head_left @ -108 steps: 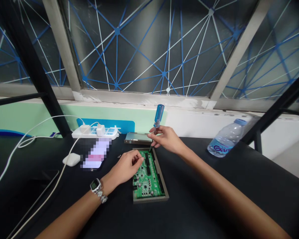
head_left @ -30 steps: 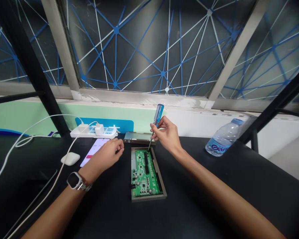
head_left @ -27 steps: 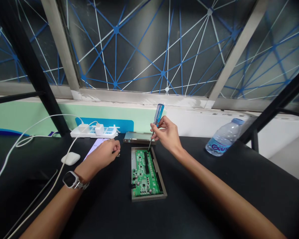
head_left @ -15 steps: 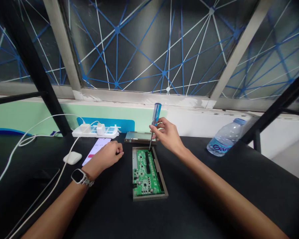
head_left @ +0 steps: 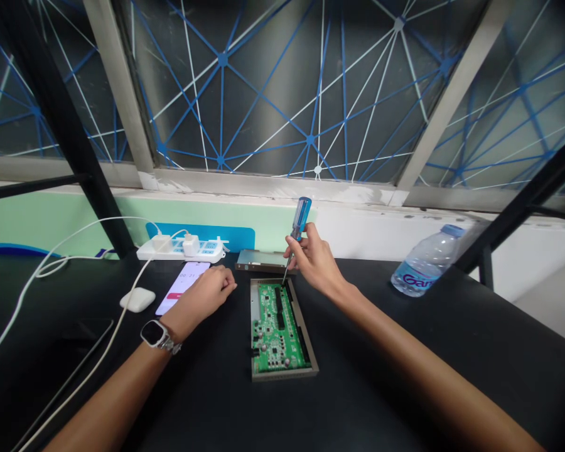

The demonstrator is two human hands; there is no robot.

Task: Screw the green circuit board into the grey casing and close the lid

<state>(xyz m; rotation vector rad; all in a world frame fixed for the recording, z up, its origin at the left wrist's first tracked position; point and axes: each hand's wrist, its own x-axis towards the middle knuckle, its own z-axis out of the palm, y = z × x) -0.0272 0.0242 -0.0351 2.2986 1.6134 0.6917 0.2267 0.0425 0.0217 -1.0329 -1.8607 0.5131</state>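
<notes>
A screwdriver (head_left: 302, 216) with a clear blue handle is pinched between the thumb and fingers of my right hand (head_left: 316, 258). It leans a little to the right, its shaft pointing down at the far right corner of a green circuit board (head_left: 289, 339). That board lies in a shallow metal case (head_left: 285, 376) on the black table. Whether the tip touches a screw is too small to tell. My left hand (head_left: 209, 292) rests loosely curled on the table beside the case, partly over a phone (head_left: 188, 276); nothing shows in its fingers.
Behind the case lies a flat metal piece (head_left: 263, 259). A white power strip (head_left: 179, 249) with chargers and cables stands by the wall. Left are a white earbud case (head_left: 138, 299) and a dark flat device (head_left: 70, 370). A water bottle (head_left: 426, 262) stands at the right.
The screwdriver handle has tipped slightly to the right, and my right hand's fingers have shifted around it. My left hand has moved slightly to the right.
</notes>
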